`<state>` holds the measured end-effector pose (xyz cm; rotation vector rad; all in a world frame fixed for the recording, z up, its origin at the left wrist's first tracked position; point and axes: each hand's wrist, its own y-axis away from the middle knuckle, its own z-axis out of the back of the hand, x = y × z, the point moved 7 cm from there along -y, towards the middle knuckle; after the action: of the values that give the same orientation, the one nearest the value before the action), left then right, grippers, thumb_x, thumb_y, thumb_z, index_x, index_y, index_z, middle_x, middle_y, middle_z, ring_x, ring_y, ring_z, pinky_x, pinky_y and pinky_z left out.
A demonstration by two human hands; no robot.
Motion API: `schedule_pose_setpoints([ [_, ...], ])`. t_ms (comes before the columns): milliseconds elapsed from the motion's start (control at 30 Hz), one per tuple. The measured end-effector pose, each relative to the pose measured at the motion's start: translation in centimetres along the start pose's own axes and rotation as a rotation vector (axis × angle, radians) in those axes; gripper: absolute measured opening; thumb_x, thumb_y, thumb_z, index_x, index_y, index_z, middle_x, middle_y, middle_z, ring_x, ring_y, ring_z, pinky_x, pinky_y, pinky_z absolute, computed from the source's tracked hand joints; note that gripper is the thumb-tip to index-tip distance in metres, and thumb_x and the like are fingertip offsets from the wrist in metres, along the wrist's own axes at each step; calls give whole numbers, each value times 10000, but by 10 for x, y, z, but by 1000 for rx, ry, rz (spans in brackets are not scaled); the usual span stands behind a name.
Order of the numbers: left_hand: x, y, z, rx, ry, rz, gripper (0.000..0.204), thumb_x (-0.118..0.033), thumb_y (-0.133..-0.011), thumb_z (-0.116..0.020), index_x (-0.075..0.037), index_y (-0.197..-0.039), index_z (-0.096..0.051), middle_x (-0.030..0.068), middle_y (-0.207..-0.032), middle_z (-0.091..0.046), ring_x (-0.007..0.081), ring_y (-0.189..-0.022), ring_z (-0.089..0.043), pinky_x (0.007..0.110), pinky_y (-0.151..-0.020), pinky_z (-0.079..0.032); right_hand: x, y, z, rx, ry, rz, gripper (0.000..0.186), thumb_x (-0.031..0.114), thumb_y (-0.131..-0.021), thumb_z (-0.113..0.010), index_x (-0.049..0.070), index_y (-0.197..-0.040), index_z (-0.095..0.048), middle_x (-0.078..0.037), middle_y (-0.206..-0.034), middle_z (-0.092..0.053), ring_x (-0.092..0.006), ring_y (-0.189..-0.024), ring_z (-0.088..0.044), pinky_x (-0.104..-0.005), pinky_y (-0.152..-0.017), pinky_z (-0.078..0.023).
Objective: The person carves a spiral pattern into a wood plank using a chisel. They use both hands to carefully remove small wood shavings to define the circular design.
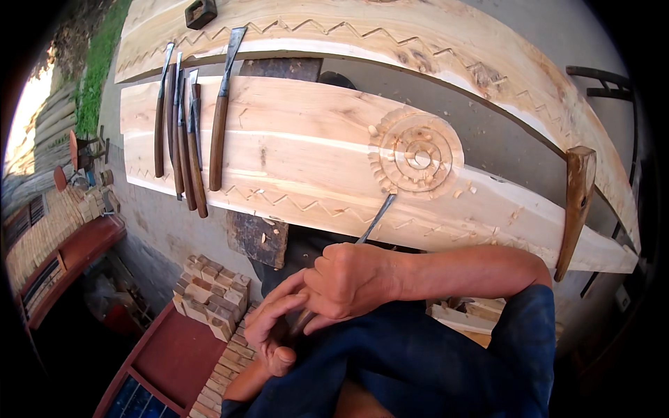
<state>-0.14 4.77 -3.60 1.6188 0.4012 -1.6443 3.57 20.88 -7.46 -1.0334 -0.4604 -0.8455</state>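
Note:
My right hand (355, 279) is closed around a carving gouge (377, 217). The gouge's steel blade slants up and right, its tip at the lower left rim of a round carved rosette (421, 159) on a pale wooden plank (300, 132). Ring grooves and short scalloped cuts mark the rosette, with chips lying in it. Beside the right fist, my left hand (275, 324) has its fingers stretched out and slightly curved by the gouge's handle end. Its palm is partly hidden, so whether it presses the handle is unclear. A zigzag line is carved along the plank's near edge.
Several wooden-handled chisels (182, 139) lie across the plank's left part. A wooden mallet (577, 209) rests at its right end. Behind lies a second zigzag-carved plank (348, 31) with a dark metal block (201, 13) on it. Small wood blocks (212, 289) are stacked at lower left.

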Motion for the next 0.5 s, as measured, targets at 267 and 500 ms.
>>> schedule_pose_setpoints([
  [267, 1, 5, 2, -51, -64, -42, 944, -795, -1032, -631, 82, -1373, -715, 438, -1432, -655, 473, -1317, -712, 524, -1119, -559, -1, -2, -7, -37, 31, 68, 568, 572, -922, -791, 98, -707, -564, -59, -699, -561, -229, -580, -607, -375, -524, -478],
  [500, 3, 2, 7, -30, -98, -55, 940, -796, -1029, -636, 80, -1357, -723, 429, -1427, -663, 470, -1316, -714, 515, -1117, -562, -1, -4, -11, -9, 29, 45, 569, 581, -888, -803, 93, -703, -577, -74, -718, -582, -251, -593, -649, -392, -541, -520],
])
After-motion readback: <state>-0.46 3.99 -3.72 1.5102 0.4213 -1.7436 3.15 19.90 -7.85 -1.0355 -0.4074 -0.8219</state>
